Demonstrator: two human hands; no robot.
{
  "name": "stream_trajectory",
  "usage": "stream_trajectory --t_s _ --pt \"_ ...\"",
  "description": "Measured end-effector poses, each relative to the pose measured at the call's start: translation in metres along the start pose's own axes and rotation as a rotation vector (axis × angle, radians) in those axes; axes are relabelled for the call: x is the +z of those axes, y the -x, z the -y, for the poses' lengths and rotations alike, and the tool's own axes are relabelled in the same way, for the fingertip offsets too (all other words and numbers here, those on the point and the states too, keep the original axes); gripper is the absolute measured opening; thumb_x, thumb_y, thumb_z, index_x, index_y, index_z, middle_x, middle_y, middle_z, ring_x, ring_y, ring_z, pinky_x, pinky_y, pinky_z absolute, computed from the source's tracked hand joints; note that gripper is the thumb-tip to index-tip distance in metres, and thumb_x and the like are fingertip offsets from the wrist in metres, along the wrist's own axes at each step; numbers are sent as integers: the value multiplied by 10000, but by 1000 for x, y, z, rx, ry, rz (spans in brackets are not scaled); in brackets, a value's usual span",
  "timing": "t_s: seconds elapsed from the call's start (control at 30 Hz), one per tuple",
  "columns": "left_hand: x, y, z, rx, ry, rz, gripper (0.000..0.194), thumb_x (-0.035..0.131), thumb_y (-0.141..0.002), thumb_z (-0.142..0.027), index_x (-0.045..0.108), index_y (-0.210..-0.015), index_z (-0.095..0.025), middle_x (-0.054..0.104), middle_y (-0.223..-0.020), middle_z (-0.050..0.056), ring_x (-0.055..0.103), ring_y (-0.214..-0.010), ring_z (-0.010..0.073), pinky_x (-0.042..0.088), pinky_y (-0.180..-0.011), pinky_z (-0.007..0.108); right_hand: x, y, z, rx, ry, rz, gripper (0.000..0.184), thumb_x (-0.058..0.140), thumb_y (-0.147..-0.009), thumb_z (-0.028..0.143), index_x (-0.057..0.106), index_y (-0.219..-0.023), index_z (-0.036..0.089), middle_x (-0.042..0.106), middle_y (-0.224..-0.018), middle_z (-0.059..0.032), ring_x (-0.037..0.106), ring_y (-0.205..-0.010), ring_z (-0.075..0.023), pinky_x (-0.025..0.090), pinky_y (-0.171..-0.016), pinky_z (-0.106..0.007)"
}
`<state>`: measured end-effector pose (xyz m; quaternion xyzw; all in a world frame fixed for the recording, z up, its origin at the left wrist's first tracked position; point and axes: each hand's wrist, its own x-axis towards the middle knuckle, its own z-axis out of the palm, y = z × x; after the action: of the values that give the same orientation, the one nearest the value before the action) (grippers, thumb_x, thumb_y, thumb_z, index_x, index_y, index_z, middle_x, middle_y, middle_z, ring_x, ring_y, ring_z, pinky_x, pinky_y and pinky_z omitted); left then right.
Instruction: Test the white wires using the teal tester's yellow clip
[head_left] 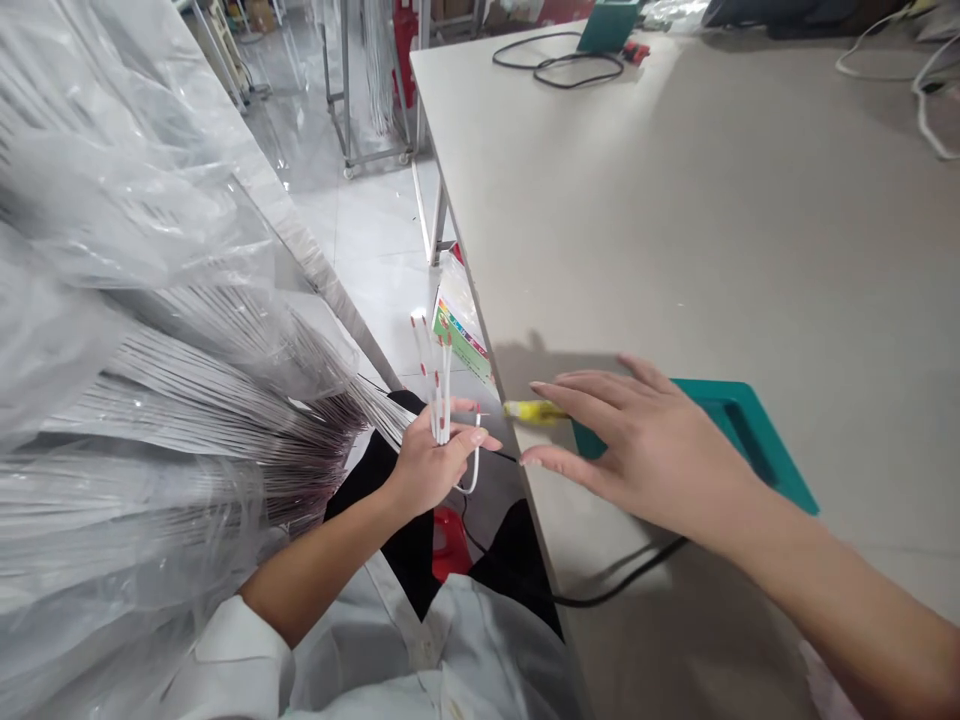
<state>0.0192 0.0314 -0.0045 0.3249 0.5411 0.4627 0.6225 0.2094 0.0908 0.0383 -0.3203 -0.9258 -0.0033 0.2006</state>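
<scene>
While the left hand (429,468) grips white wires (448,390), right hand (649,445) loosely spread, teal device (772,455) partly hidden

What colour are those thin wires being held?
The held wires are white with reddish tips, seen in the head view.

Wheeled metal rack (380,158) on glossy tiled floor (315,215), printed green-and-white package (463,345) low beside table edge, far end: green device (609,27), looped black cable (556,86) near it, white cord (922,112) at far right.
</scene>
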Motion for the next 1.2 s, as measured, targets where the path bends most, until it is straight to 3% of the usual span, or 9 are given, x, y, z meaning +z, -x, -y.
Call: stream_trajectory --t_s 0.1,0.17,0.37,0.53,0.73,0.8,1.0,1.1,1.2 --pt "-6 8 -5 20 35 31 236 628 -744 -329 560 -844 -127 690 -701 45 356 -336 18 240 -347 191 2 2 23 71 -162 -151 203 571 -842 284 661 -1011 217 706 -920 -78 664 -824 -210 535 -726 -337" --pt "-9 13 -8 38 61 65 223 619 -751 -336 561 -802 -127 677 -680 36 359 -342 16 241 -350 187 9 1 39 145 -333 -198 173 557 -844 215 669 -976 212 701 -889 -71 663 -812 -179 549 -693 -292" --pt "-18 23 -11 9 113 165 214 605 -764 -341 564 -768 -131 620 -602 -3 354 -336 17 226 -344 181 34 -6 60 355 -853 -210 156 644 -777 194 710 -909 246 698 -800 -33 636 -730 -148 547 -628 -267" --pt "-21 28 -11 -5 84 204 232 608 -758 -350 559 -741 -124 581 -573 -12 351 -336 18 224 -337 179 45 -6 64 479 -1107 -240 156 706 -715 186 745 -798 312 695 -731 -10 596 -721 -142 521 -661 -280" --pt "-20 28 -12 -53 53 210 278 654 -698 -387 558 -712 -127 574 -533 -15 345 -332 22 236 -337 180 47 -3 68 712 -1695 -41 54 733 -697 335 743 -734 297 610 -693 11 501 -472 -61 400 -427 -210" --pt "-21 28 -9 -60 41 194 272 652 -703 -383 579 -733 -122 582 -539 -14 346 -334 21 235 -339 180 43 -3 64 699 -1677 -26 124 738 -693 339 745 -806 289 616 -742 -1 516 -512 -65 421 -455 -213" --pt "-27 29 -5 -105 -46 173 267 671 -705 -345 662 -806 -98 680 -684 59 368 -358 18 240 -354 187 32 -2 44 625 -1603 -226 180 699 -729 394 731 -882 305 678 -856 -28 459 -494 -73 417 -448 -253" --pt "-27 29 -8 -96 -65 104 308 695 -678 -339 676 -859 -91 703 -807 96 380 -377 14 268 -371 191 31 -2 41 519 -1576 -204 137 666 -768 369 728 -877 312 687 -816 -21 464 -492 -78 408 -451 -254" --pt "-24 27 -11 -54 -92 106 279 686 -685 -311 673 -869 -102 689 -759 59 390 -400 23 287 -394 192 31 -3 47 445 -1406 -130 95 660 -780 282 728 -846 285 673 -736 -17 548 -576 -105 453 -511 -249"
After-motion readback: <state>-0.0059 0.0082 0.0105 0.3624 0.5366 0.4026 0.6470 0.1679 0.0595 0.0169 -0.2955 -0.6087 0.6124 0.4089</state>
